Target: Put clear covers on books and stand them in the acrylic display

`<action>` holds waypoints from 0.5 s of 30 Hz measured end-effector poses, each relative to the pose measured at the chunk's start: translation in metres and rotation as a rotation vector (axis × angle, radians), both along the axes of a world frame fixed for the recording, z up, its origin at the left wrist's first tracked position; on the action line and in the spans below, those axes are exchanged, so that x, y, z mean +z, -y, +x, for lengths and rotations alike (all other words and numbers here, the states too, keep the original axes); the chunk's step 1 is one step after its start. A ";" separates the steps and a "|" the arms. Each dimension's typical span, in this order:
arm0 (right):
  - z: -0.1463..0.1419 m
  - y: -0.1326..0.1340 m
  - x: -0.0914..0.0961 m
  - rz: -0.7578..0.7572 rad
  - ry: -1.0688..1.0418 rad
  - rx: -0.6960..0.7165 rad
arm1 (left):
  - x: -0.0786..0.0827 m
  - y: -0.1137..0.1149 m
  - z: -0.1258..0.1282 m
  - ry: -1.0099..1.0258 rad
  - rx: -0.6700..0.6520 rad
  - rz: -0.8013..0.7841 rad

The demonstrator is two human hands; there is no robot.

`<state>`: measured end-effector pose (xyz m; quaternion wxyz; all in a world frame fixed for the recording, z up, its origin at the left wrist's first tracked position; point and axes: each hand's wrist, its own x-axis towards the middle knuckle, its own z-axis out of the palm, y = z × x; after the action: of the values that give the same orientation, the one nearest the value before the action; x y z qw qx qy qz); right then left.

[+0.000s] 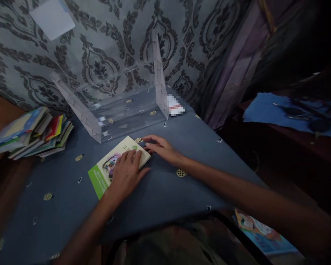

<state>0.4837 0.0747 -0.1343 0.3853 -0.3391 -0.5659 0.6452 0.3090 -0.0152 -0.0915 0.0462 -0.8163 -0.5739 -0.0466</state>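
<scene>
A book (102,172) with a pale yellow and green cover and a picture on it lies flat on the blue-grey table (160,200). My left hand (127,170) rests flat on its cover, fingers stretched out and thumb apart. Just beyond the book's right edge is my right hand (163,149), palm turned toward the book, fingers extended and holding nothing. Whether its fingertips touch the book's corner I cannot tell. Behind the book stands a clear plastic rack (92,127) with two upright side panels, and no books show in it.
Several books (53,134) lie in a leaning pile at the table's left. A white packet (175,106) sits beside the rack's right panel. The patterned wall (105,48) rises behind. At right, a blue cloth (267,110) covers a dark surface; a colourful book (264,232) lies below the table.
</scene>
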 end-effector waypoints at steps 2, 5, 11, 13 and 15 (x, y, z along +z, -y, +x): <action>-0.001 -0.001 -0.002 -0.004 -0.015 -0.004 | -0.008 0.006 0.002 0.004 0.004 0.031; -0.003 -0.003 -0.005 0.007 -0.027 -0.004 | -0.014 0.005 -0.002 0.058 0.002 0.047; -0.002 -0.004 -0.004 -0.006 -0.029 0.007 | -0.007 0.002 -0.004 0.147 0.014 0.001; -0.001 -0.003 -0.002 -0.015 -0.020 0.007 | -0.005 0.002 -0.003 0.167 0.022 -0.010; -0.001 -0.003 -0.001 -0.026 -0.010 0.011 | -0.004 0.001 -0.002 0.189 0.035 -0.013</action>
<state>0.4829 0.0775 -0.1354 0.3800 -0.3376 -0.5574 0.6565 0.3074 -0.0163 -0.0954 -0.0127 -0.7983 -0.5902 -0.1190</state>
